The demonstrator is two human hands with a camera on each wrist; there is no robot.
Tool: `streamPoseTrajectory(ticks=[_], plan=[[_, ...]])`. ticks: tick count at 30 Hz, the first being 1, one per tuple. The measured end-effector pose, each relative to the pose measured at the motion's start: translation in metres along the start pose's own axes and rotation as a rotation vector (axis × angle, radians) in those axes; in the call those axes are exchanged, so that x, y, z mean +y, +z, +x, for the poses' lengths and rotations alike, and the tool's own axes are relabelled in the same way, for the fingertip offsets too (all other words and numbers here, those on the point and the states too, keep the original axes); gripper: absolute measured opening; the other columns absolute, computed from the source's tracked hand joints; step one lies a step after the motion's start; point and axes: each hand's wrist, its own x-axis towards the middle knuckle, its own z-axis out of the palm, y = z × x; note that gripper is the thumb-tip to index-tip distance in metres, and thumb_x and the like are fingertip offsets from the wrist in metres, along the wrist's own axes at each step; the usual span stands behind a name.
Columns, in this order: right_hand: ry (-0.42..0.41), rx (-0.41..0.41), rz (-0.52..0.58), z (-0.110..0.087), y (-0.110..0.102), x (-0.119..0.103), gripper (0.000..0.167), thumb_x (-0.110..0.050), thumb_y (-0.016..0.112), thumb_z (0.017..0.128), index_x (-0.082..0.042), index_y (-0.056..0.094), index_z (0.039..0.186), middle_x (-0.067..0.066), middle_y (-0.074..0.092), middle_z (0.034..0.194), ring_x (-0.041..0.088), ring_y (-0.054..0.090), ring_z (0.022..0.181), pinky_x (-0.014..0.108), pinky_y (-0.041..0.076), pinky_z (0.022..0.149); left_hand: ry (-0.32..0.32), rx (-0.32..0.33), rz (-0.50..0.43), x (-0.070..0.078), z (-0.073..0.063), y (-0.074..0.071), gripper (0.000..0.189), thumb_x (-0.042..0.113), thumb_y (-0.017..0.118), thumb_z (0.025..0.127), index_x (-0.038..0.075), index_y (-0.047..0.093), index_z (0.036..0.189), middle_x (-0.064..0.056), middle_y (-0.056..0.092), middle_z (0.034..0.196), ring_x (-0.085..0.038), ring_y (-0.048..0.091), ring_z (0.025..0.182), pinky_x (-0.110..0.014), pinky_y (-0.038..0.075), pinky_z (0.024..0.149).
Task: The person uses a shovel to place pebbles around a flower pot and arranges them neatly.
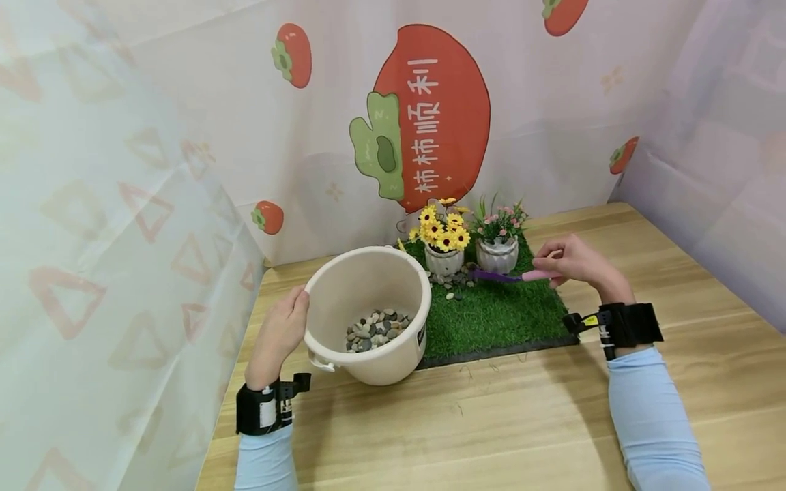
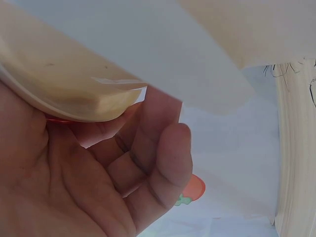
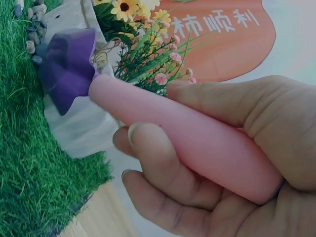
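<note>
My left hand [image 1: 279, 334] grips the left rim of a cream plastic bucket [image 1: 383, 372], which leans toward me. In the left wrist view, the fingers [image 2: 170, 163] curl around the bucket's edge. Grey, tan and white pebbles [image 1: 374, 332] lie at the bucket's bottom. With curled fingers, my right hand [image 1: 580, 262] holds a small garden trowel [image 3: 192, 138] by its pink handle. Its purple blade [image 1: 496, 276] points left, right at a small pile of pebbles [image 1: 451, 278] on the artificial turf mat [image 1: 503, 317]. Pebbles show beside the blade in the right wrist view.
A pot of yellow flowers [image 1: 445, 261] and a pot of pink flowers [image 1: 497, 255] stand on the mat behind the pebbles. The wooden table [image 1: 460, 429] extends around them. A curtain printed with persimmons [image 1: 325, 136] hangs behind.
</note>
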Motion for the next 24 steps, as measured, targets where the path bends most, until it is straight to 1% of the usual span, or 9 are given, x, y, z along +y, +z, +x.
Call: streamPoseTrajectory(ticks=[4,6,7,11,14,16,19,21,24], plan=[[0.035,-0.019,0.027,0.000,-0.001,0.002,0.028,-0.016,0.062,0.096,0.008,0.065,0.110,0.026,0.065,0.101,0.022,0.068,0.060,0.036,0.058,0.064,0.013,0.003,-0.001,0.001,-0.002,-0.002,0.050,0.032,0.026,0.108,0.004,0.047,0.142,-0.024,0.067,0.116,-0.037,0.067,0.098,-0.050,0.054,0.083],[0.055,-0.021,0.047,0.000,-0.002,0.003,0.029,-0.017,0.062,0.096,0.008,0.063,0.113,0.026,0.065,0.103,0.021,0.068,0.060,0.036,0.058,0.064,0.019,0.003,-0.001,0.001,-0.002,-0.002,0.050,0.032,0.026,0.108,0.003,0.047,0.143,-0.024,0.066,0.116,-0.037,0.067,0.099,-0.050,0.054,0.083],[0.063,-0.020,0.059,0.000,-0.003,0.004,0.030,-0.017,0.062,0.097,0.008,0.063,0.113,0.027,0.064,0.104,0.021,0.068,0.061,0.036,0.059,0.064,0.020,0.003,-0.001,0.001,-0.002,-0.002,0.050,0.032,0.026,0.108,0.003,0.047,0.143,-0.024,0.066,0.116,-0.037,0.067,0.099,-0.050,0.054,0.083],[0.080,-0.010,0.092,-0.002,-0.005,0.005,0.033,-0.019,0.062,0.097,0.008,0.062,0.115,0.029,0.056,0.120,0.022,0.069,0.066,0.036,0.059,0.066,0.020,0.009,0.001,0.000,-0.001,-0.002,0.049,0.032,0.026,0.108,0.004,0.048,0.142,-0.023,0.066,0.116,-0.038,0.066,0.101,-0.053,0.053,0.086],[0.085,0.002,0.097,-0.004,-0.009,0.006,0.034,-0.019,0.062,0.097,0.009,0.061,0.116,0.027,0.054,0.122,0.022,0.070,0.068,0.037,0.060,0.067,0.023,0.012,-0.002,-0.001,-0.001,-0.001,0.050,0.033,0.026,0.108,0.004,0.049,0.141,-0.022,0.066,0.117,-0.038,0.065,0.103,-0.053,0.052,0.087],[0.087,0.008,0.091,-0.006,-0.012,0.006,0.034,-0.019,0.062,0.097,0.010,0.060,0.117,0.026,0.058,0.115,0.021,0.070,0.067,0.037,0.060,0.067,0.029,0.012,-0.005,-0.002,-0.001,0.000,0.050,0.033,0.025,0.108,0.004,0.049,0.140,-0.022,0.066,0.117,-0.038,0.065,0.103,-0.054,0.052,0.087],[0.105,0.008,0.086,-0.011,-0.017,0.005,0.037,-0.022,0.063,0.097,0.009,0.060,0.118,0.019,0.061,0.106,0.019,0.070,0.068,0.036,0.060,0.068,0.033,0.011,-0.012,-0.002,0.000,0.001,0.050,0.034,0.026,0.108,0.004,0.050,0.140,-0.022,0.067,0.115,-0.037,0.066,0.102,-0.053,0.052,0.086],[0.117,0.004,0.084,-0.014,-0.021,0.005,0.040,-0.025,0.063,0.097,0.008,0.059,0.119,0.016,0.063,0.101,0.019,0.071,0.069,0.035,0.060,0.069,0.035,0.009,-0.008,-0.002,0.000,0.001,0.050,0.033,0.025,0.108,0.004,0.049,0.140,-0.022,0.067,0.116,-0.038,0.066,0.102,-0.053,0.052,0.087],[0.128,0.002,0.083,-0.019,-0.027,0.005,0.040,-0.029,0.064,0.096,0.004,0.060,0.118,0.013,0.064,0.099,0.021,0.071,0.069,0.035,0.060,0.071,0.029,0.001,-0.006,-0.003,0.000,0.000,0.051,0.034,0.025,0.108,0.004,0.048,0.141,-0.022,0.066,0.116,-0.037,0.065,0.103,-0.053,0.052,0.088]])
